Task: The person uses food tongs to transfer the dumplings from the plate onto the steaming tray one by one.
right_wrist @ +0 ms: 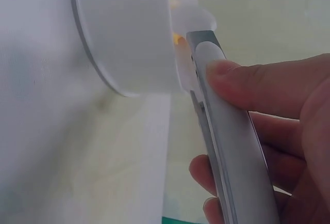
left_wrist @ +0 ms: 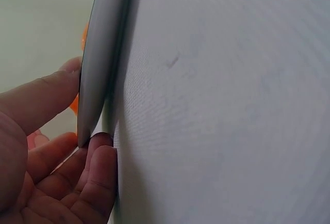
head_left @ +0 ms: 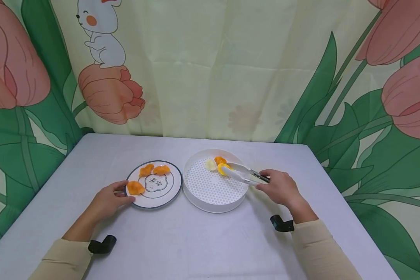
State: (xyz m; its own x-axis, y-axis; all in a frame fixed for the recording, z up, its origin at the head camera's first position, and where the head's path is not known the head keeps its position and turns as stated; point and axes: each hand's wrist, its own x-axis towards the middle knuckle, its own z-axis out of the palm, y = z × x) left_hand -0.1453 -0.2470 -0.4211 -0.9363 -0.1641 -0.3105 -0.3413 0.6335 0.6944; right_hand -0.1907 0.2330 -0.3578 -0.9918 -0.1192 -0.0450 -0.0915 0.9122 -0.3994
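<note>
A white plate (head_left: 157,199) with dark blue rim lines carries several orange, dumpling-like pieces (head_left: 135,188). My left hand (head_left: 106,202) holds this plate at its left edge; in the left wrist view the thumb (left_wrist: 51,92) lies over the rim and the fingers curl at its lower edge. Beside the plate stands a round white steamer basket (head_left: 215,207) with a perforated base. My right hand (head_left: 280,188) grips a pair of tongs (head_left: 246,174), whose clear tips reach over the basket's rim to a yellow piece (head_left: 223,168). Near it lie a pale piece (head_left: 210,165) and an orange one (head_left: 219,160).
A white cloth covers the table (head_left: 196,245). Behind it hangs a curtain (head_left: 203,77) printed with tulips and a white animal. Each wrist bears a small black camera mount (head_left: 102,245).
</note>
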